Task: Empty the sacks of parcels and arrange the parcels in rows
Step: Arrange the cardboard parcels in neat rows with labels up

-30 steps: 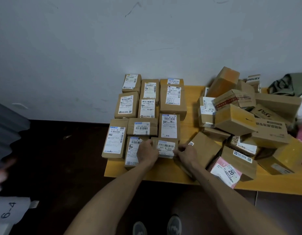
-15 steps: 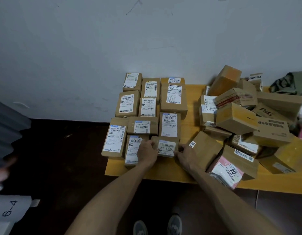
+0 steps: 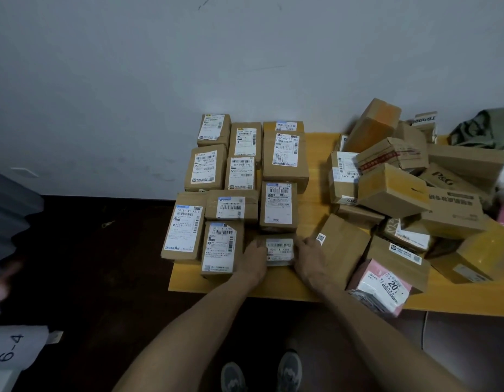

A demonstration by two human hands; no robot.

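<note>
Where the pale grey wall (image 3: 132, 80) filled the upper half of the frame, a dark floor (image 3: 89, 264) met it at lower left. A yellow table (image 3: 318, 171) stood against the wall at centre right. A loose heap of cardboard boxes (image 3: 392, 190) crowded its right side; labelled parcels (image 3: 283, 154) lay flat in rows on its left. Below centre, at the front of those rows, a small parcel (image 3: 279, 248) sat on the tabletop, the left hand (image 3: 252, 260) and right hand (image 3: 309, 258) gripping its 2 ends with curled fingers.
</note>
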